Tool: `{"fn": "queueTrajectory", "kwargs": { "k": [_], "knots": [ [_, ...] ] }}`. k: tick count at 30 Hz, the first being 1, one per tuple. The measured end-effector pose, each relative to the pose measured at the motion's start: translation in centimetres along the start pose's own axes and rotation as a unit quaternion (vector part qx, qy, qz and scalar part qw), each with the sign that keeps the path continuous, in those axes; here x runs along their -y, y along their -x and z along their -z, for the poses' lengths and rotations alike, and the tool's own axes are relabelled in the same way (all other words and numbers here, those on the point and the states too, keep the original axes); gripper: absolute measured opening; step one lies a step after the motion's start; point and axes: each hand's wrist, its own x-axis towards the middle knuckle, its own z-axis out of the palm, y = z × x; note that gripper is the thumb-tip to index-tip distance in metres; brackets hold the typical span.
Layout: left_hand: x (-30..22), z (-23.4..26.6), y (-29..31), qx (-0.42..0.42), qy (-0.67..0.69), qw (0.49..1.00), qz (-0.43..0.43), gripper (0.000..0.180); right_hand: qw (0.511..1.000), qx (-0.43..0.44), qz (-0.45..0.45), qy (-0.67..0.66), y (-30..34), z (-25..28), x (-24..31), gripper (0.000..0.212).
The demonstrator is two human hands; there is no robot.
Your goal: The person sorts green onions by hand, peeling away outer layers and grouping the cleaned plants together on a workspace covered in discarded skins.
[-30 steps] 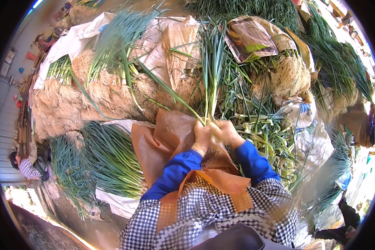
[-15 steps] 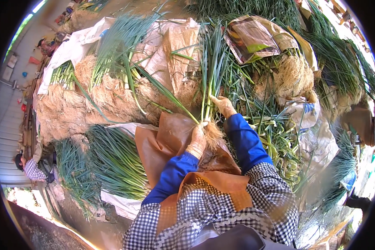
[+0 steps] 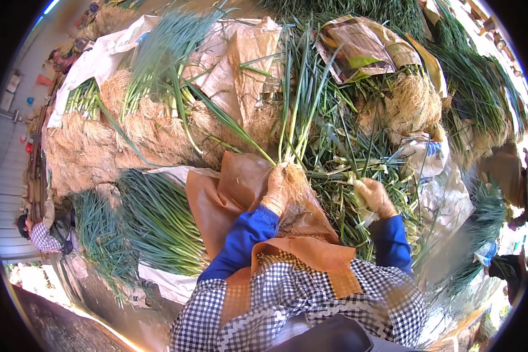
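My left hand is closed around the lower end of a small bunch of scallions. Their pale, hairy roots hang beside the fingers, and the long green leaves spread upward and away from me. To the right, apart from the bunch, my right hand is closed on a pale, limp scallion leaf. It is above a heap of loose leaves and peelings. Beneath my left hand lies a brown apron across my lap.
Rooted scallions lie in a row at the far left, partly over pale sacking. Trimmed scallions are piled at the near left. A printed sack covers more at the far right. Another person is at the left edge.
My right hand has left the bunch and moved right and toward me, with a pale leaf in it. My left hand still holds the scallions, whose stalks have fanned out.
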Motion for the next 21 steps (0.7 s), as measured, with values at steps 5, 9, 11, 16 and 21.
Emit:
{"fn": "queueTrajectory", "kwargs": {
  "k": [5,9,11,16,21],
  "knots": [
    [-0.2,-0.6,0.3,0.079,-0.005,0.996,0.034,0.017,0.909,-0.155,0.143,0.359,-6.9,-1.6,-1.8,0.042],
    [1.0,-0.6,-0.8,0.045,-0.065,0.997,0.001,0.014,0.960,-0.049,0.230,0.153,-14.5,-7.7,-4.2,0.050],
    [-3.0,4.9,-2.6,0.145,0.035,0.989,-0.005,0.014,0.983,0.038,0.155,0.092,-14.7,-11.8,-1.7,0.044],
    [-2.7,3.7,-1.2,0.153,-0.116,0.976,-0.107,0.014,0.997,0.034,0.059,-0.045,-7.2,-2.3,-1.8,0.026],
    [-1.8,0.0,0.7,0.077,-0.092,0.992,-0.039,0.014,0.921,-0.208,0.125,0.306,-11.7,-2.5,-2.4,0.040]
  ]
}}
